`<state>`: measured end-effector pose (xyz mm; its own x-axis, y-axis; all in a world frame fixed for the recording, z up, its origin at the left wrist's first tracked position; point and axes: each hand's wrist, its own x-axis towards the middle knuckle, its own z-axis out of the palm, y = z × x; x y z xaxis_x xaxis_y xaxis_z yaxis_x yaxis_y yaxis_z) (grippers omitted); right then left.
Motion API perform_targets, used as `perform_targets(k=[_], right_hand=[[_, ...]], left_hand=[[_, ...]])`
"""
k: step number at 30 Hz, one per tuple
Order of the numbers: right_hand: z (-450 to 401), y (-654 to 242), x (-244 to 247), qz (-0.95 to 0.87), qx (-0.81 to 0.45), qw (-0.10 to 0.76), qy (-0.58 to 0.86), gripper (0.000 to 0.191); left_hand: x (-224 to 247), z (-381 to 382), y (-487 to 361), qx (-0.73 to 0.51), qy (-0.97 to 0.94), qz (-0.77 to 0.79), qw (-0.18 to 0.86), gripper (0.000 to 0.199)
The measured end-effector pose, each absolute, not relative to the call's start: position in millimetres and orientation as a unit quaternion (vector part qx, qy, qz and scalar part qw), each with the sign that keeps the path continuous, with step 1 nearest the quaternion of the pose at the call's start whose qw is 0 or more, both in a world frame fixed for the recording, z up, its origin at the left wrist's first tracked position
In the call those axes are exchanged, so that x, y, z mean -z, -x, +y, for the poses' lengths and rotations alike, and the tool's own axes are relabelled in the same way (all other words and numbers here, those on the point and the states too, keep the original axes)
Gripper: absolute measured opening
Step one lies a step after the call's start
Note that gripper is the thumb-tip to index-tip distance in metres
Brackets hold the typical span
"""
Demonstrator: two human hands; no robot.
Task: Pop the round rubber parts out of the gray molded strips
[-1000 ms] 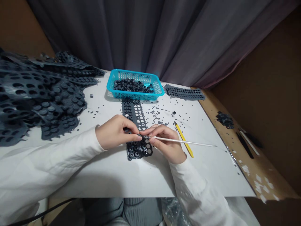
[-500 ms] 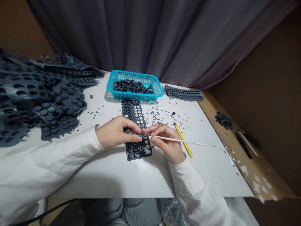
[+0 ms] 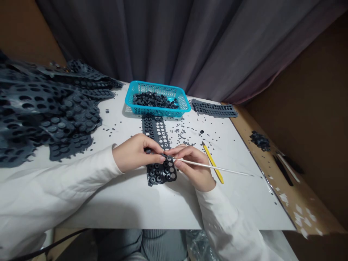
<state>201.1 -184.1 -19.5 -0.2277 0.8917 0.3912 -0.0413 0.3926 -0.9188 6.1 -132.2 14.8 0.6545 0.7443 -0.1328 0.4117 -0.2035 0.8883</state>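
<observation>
A dark rubber strip (image 3: 162,175) with rows of round cups and holes lies on the white table in front of me. My left hand (image 3: 138,154) pinches the strip, its thumb and forefinger meeting at the raised middle part. In my right hand (image 3: 194,166) is a thin pale stick (image 3: 217,168), held between thumb and fingers. The stick's inner end meets the strip beside my left fingertips; its other end points right over the table. Exactly what the tip touches is hidden by my fingers.
Behind the strip stands a turquoise basket (image 3: 157,111) of small black rubber pieces. A heap of perforated rubber sheets (image 3: 54,116) fills the left. To the right lie a yellow pen-shaped tool (image 3: 213,163), another strip (image 3: 214,108) and a black clump (image 3: 260,140). Small dark discs are scattered about.
The outer end of the stick has dipped slightly as my right hand tilted it. My left hand keeps its pinch on the strip. The whole view has shifted a little.
</observation>
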Motion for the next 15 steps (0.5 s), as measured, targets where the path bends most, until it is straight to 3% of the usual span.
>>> perform_targets(k=[15], right_hand=[[-184.3,-199.4,21.9,-0.654,-0.437,0.513,0.344,0.004]], left_hand=[[-13.5,-133.3,-6.9,-0.158,-0.755,0.393,0.501,0.02]])
